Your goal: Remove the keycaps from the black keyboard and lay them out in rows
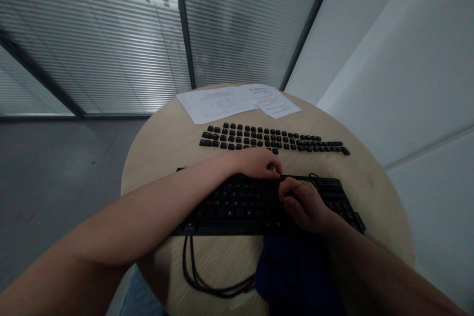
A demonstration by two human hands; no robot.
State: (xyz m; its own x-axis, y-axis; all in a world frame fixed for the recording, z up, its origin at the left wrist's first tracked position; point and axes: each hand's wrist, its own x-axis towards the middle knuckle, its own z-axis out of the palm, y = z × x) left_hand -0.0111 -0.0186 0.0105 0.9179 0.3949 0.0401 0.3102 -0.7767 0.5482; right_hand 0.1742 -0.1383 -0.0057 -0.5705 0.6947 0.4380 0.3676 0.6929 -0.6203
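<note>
Across the table [159,158], between left and right edges, the head view shows a keyboard [229,202], probably light, stiff, best held by its ends. Left hand [257,162] and right hand [304,205] curl over it; whether they pinch anything, I cannot tell. Loose keycaps [272,138] nearer the far edge look smooth, hard; take by opposite sides.

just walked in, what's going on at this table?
A person has both hands over a black keyboard: the left hand at its far edge, the right hand right beside it, fingers curled. Whether either grips anything is unclear. Loose black keycaps lie in rows beyond the keyboard, with printed papers behind them.
</note>
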